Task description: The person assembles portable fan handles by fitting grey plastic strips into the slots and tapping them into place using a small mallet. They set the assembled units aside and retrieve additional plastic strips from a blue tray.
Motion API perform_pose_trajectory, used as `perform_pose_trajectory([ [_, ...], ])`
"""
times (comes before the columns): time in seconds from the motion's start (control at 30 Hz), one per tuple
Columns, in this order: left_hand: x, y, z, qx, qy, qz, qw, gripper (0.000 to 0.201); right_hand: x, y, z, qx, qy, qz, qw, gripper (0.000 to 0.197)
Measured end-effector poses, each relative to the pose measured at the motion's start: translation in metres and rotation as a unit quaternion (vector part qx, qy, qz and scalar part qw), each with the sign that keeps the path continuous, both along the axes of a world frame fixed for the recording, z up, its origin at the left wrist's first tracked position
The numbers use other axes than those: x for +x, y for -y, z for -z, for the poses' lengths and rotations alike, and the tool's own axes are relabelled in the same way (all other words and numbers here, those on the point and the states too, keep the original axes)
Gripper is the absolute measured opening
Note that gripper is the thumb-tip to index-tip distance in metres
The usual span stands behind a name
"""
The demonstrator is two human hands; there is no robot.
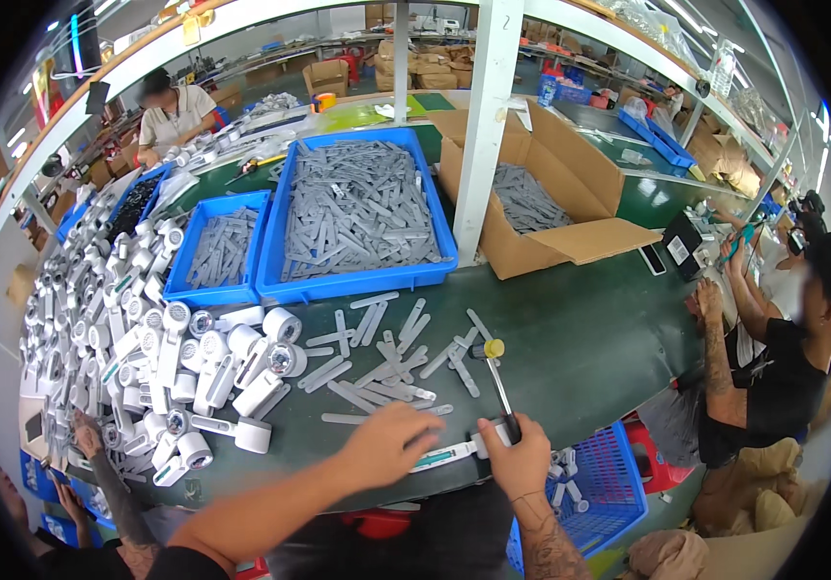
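My right hand (520, 452) is closed round the black handle of a small mallet (500, 382) with a metal shaft and a yellow head, which points away from me. Under that hand, at the table's near edge, lies a white handheld device (446, 455), its long handle showing a teal strip inside; its round end touches my right fingers. My left hand (391, 445) is just left of the device's handle, fingers bent and apart, with nothing visible in them. Loose flat grey plastic strips (391, 367) are scattered on the green table (570, 338) beyond my hands.
White handheld devices (212, 358) are heaped at left. Blue trays (357, 282) and an open cardboard box (570, 246) hold grey strips; a white post (481, 135) stands between. A blue basket (618, 483) sits below right. Co-workers (768, 367) are at right, left and far left.
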State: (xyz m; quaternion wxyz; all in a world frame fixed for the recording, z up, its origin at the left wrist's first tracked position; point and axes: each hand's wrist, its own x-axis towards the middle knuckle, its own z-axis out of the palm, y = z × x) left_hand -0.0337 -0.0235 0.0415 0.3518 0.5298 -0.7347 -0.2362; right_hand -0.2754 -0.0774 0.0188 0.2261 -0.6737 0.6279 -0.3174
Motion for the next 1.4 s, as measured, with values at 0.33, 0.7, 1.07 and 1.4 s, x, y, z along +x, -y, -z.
perform_pose_trajectory([
  [0.33, -0.02, -0.023, 0.032, -0.035, -0.063, -0.088, 0.994, 0.019, 0.044, -0.006, 0.008, -0.022, 0.049, 0.008, 0.999, 0.06],
  [0.7, -0.016, -0.027, 0.035, 0.085, -0.167, -0.114, 0.976, 0.044, -0.022, -0.072, -0.051, -0.057, 0.043, -0.102, 0.992, 0.038],
  [1.07, -0.018, -0.03, 0.039, 0.076, -0.156, -0.114, 0.978, 0.051, -0.033, -0.116, -0.041, -0.047, -0.048, -0.115, 0.991, 0.045],
  [1.4, 0.019, -0.058, 0.052, -0.057, 0.023, -0.113, 0.992, 0.039, -0.031, -0.106, -0.097, -0.111, 0.01, -0.073, 0.991, 0.043],
])
